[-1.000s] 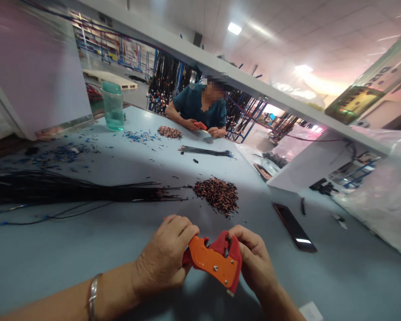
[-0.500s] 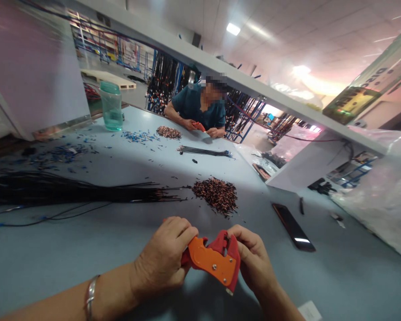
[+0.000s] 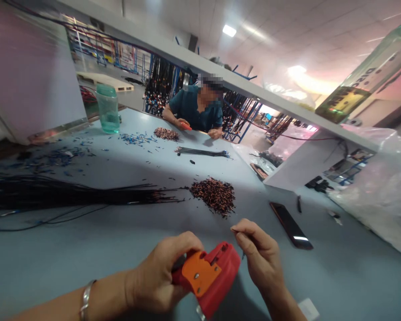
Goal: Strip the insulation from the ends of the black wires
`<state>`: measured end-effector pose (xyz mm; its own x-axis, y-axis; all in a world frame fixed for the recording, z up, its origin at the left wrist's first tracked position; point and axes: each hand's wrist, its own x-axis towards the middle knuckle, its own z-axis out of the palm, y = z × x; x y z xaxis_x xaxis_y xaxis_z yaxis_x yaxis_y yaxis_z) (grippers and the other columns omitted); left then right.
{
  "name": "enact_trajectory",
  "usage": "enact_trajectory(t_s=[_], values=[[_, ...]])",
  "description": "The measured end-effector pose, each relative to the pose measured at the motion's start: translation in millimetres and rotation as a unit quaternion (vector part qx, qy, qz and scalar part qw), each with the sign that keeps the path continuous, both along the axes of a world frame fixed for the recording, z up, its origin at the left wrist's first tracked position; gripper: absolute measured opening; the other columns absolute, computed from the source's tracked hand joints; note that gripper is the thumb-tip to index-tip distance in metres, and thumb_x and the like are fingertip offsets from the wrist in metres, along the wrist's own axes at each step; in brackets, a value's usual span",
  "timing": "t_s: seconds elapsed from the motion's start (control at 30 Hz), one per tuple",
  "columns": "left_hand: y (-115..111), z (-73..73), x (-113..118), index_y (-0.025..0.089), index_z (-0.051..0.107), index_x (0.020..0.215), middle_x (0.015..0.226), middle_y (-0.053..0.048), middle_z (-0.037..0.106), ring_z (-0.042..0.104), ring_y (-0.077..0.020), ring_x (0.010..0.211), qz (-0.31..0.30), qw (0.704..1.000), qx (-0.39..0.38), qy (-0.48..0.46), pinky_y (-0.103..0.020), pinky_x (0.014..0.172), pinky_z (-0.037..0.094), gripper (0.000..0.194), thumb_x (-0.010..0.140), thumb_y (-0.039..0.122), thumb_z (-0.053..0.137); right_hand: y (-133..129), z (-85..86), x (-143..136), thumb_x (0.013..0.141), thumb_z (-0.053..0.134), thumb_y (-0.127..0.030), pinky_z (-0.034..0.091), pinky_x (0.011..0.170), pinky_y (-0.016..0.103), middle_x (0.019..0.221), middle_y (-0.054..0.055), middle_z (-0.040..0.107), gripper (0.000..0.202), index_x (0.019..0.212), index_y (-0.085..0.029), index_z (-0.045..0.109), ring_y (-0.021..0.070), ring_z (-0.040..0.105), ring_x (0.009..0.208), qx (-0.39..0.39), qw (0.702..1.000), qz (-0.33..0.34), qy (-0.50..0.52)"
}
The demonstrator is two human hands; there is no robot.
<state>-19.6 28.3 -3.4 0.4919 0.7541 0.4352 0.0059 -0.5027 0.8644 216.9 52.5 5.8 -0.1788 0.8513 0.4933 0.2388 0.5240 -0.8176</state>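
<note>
Work at a grey-blue desk (image 3: 120,249), the step in hand judged to be the handling of a wire end beside a stripper. The left hand (image 3: 163,276) has its fingers wrapped around a red-and-orange plastic hand tool (image 3: 222,281), held above the near part of the desk; the right hand (image 3: 262,256), just apart from it, has its fingers pinched on a thin dark wire-like piece (image 3: 233,230), mostly hidden. A further cut would call for aligning that piece with the tool's slot before squeezing; whether its end is bare cannot be told. Counted: one tool here and a second, red-orange tool (image 3: 186,126) in a co-worker's hand (image 3: 179,122); two wire bundles, a long black bundle (image 3: 87,196) and a short dark bundle (image 3: 202,152); two heaps of copper-and-black clippings, the near heap (image 3: 214,196) and the far heap (image 3: 166,133); one translucent green plastic bottle (image 3: 108,111); one flat black phone (image 3: 290,225) in the right foreground. Strands, clippings and scattered blue pieces (image 3: 135,138) are too numerous to count.
</note>
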Motion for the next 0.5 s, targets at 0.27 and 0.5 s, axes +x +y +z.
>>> enact_trajectory(t_s=[0.27, 0.5], values=[[8, -7.5, 2, 0.013, 0.067, 0.097, 0.086, -0.007, 0.069, 0.069, -0.0209, 0.076, -0.145, 0.860, -0.449, -0.196, -0.036, 0.076, 0.053, 0.036, 0.070, 0.032, 0.078, -3, 4.7, -6, 0.095, 0.051, -0.012, 0.038, 0.051, 0.024, 0.090, 0.002, 0.052, 0.021, 0.101, -0.025, 0.067, 0.0116, 0.050, 0.063, 0.090, 0.996, -0.004, -0.023], [11, -12.1, -3, 0.015, 0.057, 0.125, 0.097, -0.012, 0.074, 0.072, -0.0244, 0.086, -0.205, 0.831, -0.469, -0.217, -0.043, 0.085, 0.051, 0.054, 0.078, 0.032, 0.077, -1, 9.8, -10, 0.093, 0.053, -0.007, 0.044, 0.055, 0.023, 0.090, 0.003, 0.055, 0.024, 0.103, -0.023, 0.067, 0.0138, 0.058, 0.074, 0.158, 0.978, -0.053, -0.127]])
